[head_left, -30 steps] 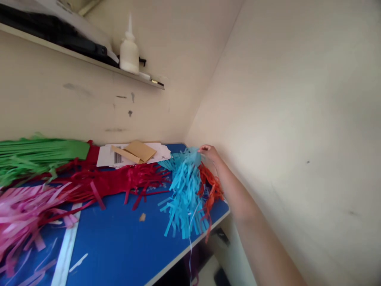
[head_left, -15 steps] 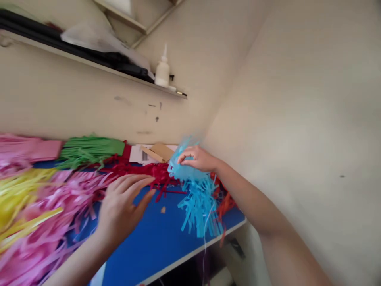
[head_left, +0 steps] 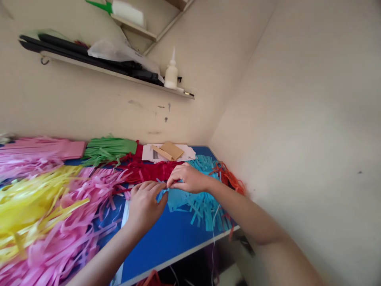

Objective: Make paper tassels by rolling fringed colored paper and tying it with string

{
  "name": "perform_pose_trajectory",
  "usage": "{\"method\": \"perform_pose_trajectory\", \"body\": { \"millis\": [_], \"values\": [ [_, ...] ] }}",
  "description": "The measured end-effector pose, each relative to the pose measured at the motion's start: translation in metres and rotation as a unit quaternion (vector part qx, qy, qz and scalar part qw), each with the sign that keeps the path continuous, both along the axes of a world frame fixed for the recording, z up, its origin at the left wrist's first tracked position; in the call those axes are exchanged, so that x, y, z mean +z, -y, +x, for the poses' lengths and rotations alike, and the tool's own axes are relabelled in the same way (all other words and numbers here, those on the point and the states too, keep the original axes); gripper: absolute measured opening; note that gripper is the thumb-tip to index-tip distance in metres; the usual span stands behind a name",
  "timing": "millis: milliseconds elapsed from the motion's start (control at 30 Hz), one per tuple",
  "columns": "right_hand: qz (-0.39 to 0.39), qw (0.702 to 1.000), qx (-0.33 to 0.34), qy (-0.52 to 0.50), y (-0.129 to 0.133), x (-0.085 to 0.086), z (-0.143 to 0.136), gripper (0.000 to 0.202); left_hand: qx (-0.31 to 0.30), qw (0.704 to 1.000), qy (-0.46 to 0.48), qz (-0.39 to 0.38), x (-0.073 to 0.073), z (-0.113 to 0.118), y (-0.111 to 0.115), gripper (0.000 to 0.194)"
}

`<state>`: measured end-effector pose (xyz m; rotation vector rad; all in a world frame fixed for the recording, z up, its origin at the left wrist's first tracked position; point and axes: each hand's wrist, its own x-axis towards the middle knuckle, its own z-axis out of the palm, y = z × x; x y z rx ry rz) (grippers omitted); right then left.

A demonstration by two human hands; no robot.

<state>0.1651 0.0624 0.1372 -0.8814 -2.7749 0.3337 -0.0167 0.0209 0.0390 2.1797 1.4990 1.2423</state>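
My right hand pinches the edge of a light blue fringed paper piece above the blue table. Close beside it on the left, my left hand has its thumb and fingertips together on the same blue paper, near the right fingertips. More blue fringe spreads under and to the right of my right hand. Behind both hands lies red fringed paper.
Pink fringe, yellow fringe and green fringe cover the left side. Brown cardboard lies on white sheets at the back. Orange strips are at the right. A shelf holds a glue bottle.
My right hand has come down and left with the blue paper. My left hand has moved right, from apart and open to closed on the paper. The view has shifted slightly left.
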Motion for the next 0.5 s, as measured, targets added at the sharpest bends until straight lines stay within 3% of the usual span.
{"method": "perform_pose_trajectory", "body": {
  "millis": [67, 133, 200, 233, 300, 400, 500],
  "values": [
    [0.025, 0.998, -0.045, -0.043, 0.017, -0.004, -0.001, 0.01, -0.006, 0.999, 0.036, -0.036, -0.008, 0.001, -0.007, 0.021],
    [0.07, 0.979, -0.122, -0.146, 0.046, -0.018, -0.006, 0.014, 0.0, 0.996, 0.066, -0.052, -0.016, 0.0, -0.013, 0.022],
    [0.085, 0.948, -0.178, -0.251, 0.078, -0.045, -0.016, 0.023, 0.014, 0.993, 0.096, -0.066, -0.023, -0.003, -0.015, 0.021],
    [0.069, 0.946, -0.167, -0.27, 0.093, -0.062, -0.023, 0.026, 0.024, 0.992, 0.106, -0.07, -0.026, -0.004, -0.014, 0.019],
    [0.029, 0.947, -0.227, -0.224, 0.113, -0.096, -0.039, 0.043, 0.041, 0.99, 0.115, -0.069, -0.03, -0.006, -0.01, 0.015],
    [-0.035, 0.941, -0.311, -0.13, 0.118, -0.129, -0.059, 0.058, 0.064, 0.991, 0.106, -0.049, -0.034, -0.008, 0.003, 0.012],
    [-0.106, 0.905, -0.378, -0.164, 0.105, -0.137, -0.069, 0.041, 0.085, 0.993, 0.085, -0.017, -0.039, -0.015, 0.019, 0.011]
  ]
}}
